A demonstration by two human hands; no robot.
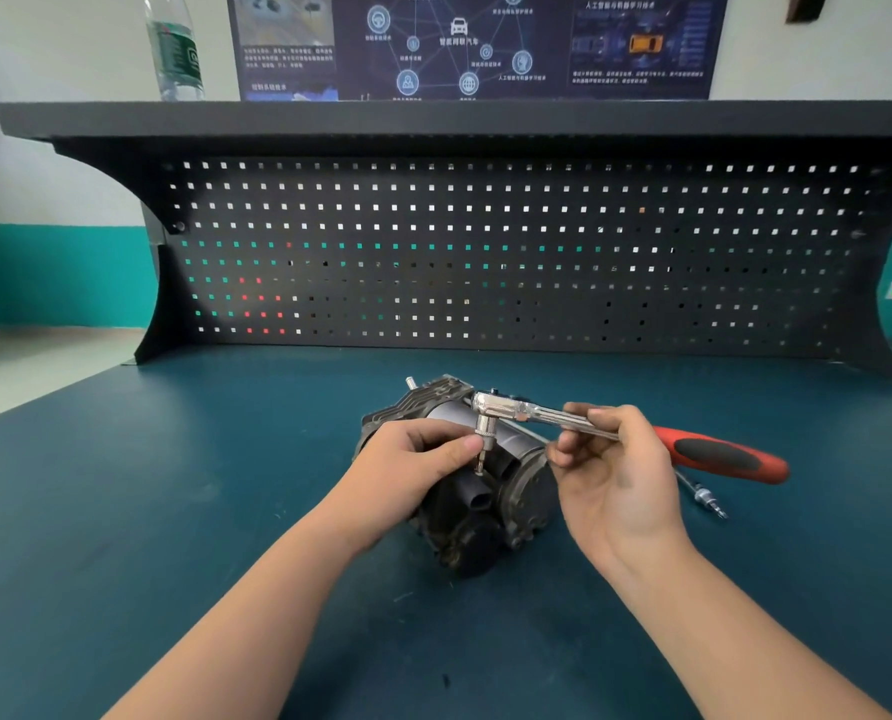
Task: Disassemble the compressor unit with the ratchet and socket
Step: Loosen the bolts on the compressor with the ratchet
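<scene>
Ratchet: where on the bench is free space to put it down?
Bare bench top lies left of the compressor, up to the pegboard, and also near the front edge between the forearms. The right is tighter: a small metal bit lies under the ratchet, beyond the right hand.

The ratchet (516,407) is shiny silver metal, and its handle (727,454) looks like red and black plastic or rubber, matt. The socket (484,427) is shiny metal too. The compressor (490,511) is dull dark metal, rough and dirty. The table (174,485) has a smooth matt blue top. The pegboard (485,252) is matt black metal. The bottle (174,49) is clear, shiny plastic.
</scene>
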